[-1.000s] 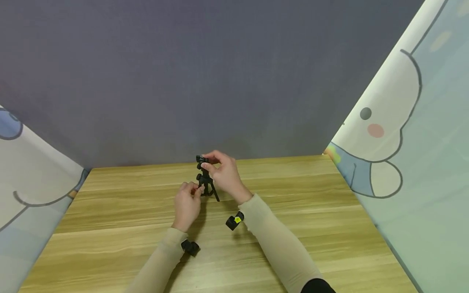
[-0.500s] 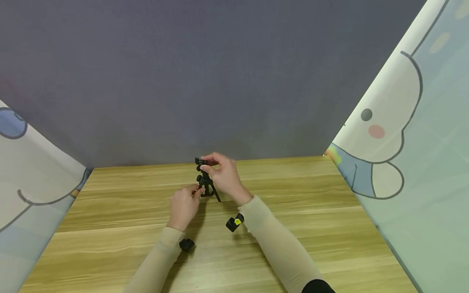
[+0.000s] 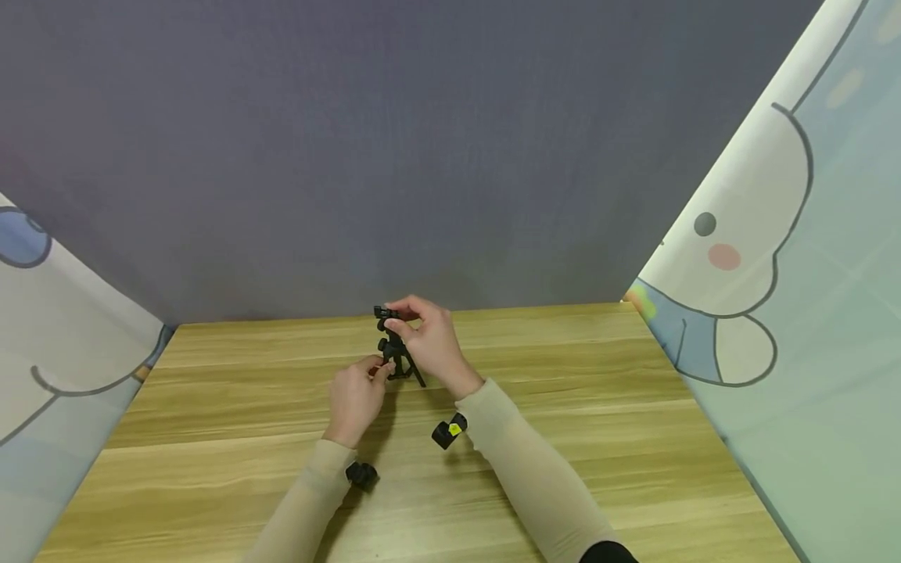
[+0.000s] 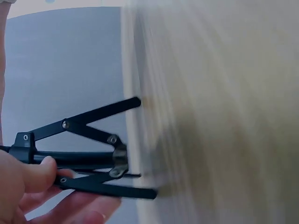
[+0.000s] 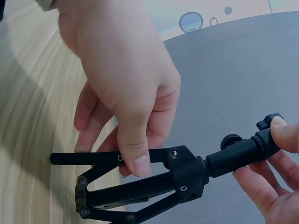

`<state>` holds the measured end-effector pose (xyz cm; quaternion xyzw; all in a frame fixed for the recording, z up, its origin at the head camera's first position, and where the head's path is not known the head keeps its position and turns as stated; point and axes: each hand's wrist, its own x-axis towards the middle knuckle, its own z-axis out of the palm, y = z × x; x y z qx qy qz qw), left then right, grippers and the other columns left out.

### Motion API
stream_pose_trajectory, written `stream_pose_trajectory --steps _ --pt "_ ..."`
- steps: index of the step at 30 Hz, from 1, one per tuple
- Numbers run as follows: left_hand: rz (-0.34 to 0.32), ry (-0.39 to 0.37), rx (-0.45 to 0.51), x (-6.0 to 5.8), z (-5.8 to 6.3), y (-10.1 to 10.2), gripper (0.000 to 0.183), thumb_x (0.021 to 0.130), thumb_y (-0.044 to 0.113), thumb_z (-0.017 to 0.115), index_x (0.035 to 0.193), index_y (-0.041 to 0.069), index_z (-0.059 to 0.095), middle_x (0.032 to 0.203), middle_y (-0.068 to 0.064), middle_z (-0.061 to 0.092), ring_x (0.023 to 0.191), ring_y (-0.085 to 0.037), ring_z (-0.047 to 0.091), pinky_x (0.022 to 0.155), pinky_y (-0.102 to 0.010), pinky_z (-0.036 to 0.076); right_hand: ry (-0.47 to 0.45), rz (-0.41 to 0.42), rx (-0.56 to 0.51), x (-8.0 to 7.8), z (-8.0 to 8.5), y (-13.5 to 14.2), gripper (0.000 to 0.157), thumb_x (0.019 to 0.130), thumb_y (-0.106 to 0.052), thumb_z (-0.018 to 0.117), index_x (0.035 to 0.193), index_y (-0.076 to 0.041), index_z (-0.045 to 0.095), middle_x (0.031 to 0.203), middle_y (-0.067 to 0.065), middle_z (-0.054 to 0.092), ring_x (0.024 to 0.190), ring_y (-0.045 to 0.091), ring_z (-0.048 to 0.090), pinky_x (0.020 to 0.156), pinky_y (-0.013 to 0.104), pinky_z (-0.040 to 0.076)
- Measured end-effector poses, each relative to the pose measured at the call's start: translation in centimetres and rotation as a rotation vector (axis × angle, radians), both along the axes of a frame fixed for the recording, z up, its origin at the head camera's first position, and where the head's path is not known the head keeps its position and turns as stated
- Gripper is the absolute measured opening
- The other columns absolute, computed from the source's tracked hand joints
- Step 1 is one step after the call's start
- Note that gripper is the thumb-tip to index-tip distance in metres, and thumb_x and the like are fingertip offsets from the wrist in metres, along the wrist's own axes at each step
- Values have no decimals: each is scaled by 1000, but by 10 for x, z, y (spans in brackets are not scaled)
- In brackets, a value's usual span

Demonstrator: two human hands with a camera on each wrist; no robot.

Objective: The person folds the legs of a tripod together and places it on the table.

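- Black all over, the slim, tubular tripod [image 3: 394, 349] was judged to be light and stiff, with play likely only at its joints.
- Its smooth legs [image 5: 84, 158] might be found slightly slippery; the firmest hold was judged to be offered by the round centre column [image 5: 135, 187] or the chunky hub [image 5: 189, 175], and the thin, flat struts [image 5: 102, 170] were thought best spared any squeezing.
- Legs and struts were joined by pale rivets [image 5: 174, 153] and splayed outward; above the hub, a ridged round knob [image 5: 231, 141] and a wing-shaped knob [image 5: 268, 120] were carried.
- By the hands it was gripped twice: a leg was pinched by the left hand [image 3: 355, 400], the top by the right hand [image 3: 432, 340].
- It was held roughly upright at the far part of the wood-grained desk [image 3: 563, 375]; whether every leg touched the surface could not be told.
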<state>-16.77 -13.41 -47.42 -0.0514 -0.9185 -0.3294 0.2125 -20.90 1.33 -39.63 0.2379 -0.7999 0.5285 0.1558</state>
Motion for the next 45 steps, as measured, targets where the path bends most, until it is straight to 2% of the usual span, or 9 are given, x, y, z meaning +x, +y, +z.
stream_pose_trajectory --steps 5,9,13,19,26,31,36,45 --pt "12 -58 -43 0 5 0 21 92 22 74 76 8 74 58 0 63 41 -12 44 40 -31 32 13 2 0 0 0 1 19 90 -14 74 109 -12 73 102 1 73 91 13 66 66 24 53" --pt "5 0 -37 2 4 2 19 90 18 76 75 6 73 54 1 59 40 -11 40 40 -30 29 17 3 -3 1 -1 1 20 90 -14 75 109 -12 74 102 2 73 91 14 66 67 25 53" --pt "-8 90 -1 4 -1 3 13 87 12 78 80 2 74 58 -5 63 41 -14 48 39 -32 34 5 1 -18 1 -1 0 19 90 -13 75 109 -12 74 101 1 73 90 12 66 67 25 53" --pt "3 156 103 4 -9 5 8 85 8 79 80 3 76 69 -10 71 57 -26 69 48 -41 52 5 40 -38 3 0 -3 20 89 -13 76 109 -11 74 97 1 72 89 12 66 66 25 53" --pt "3 147 164 4 -11 7 8 86 11 79 82 4 78 72 -10 73 60 -26 71 52 -42 56 -21 47 -35 3 1 -2 20 89 -13 76 109 -11 74 97 1 72 88 11 65 64 24 52" --pt "14 114 167 4 -11 9 9 88 14 78 84 5 78 69 -9 72 55 -22 68 47 -37 52 -13 38 -31 0 1 0 20 89 -12 76 109 -10 74 97 2 73 88 11 67 70 26 53" --pt "8 63 137 3 -9 9 11 89 16 77 88 5 78 70 -10 72 56 -23 68 46 -35 50 -40 28 -53 -1 0 4 19 90 -11 75 109 -11 74 96 0 73 88 10 67 73 27 53" --pt "-21 62 82 1 -7 9 14 88 18 78 86 4 76 70 -11 71 61 -26 70 47 -36 51 -132 48 -105 -1 0 10 22 91 -13 74 113 -11 73 102 0 72 96 14 66 83 34 53"
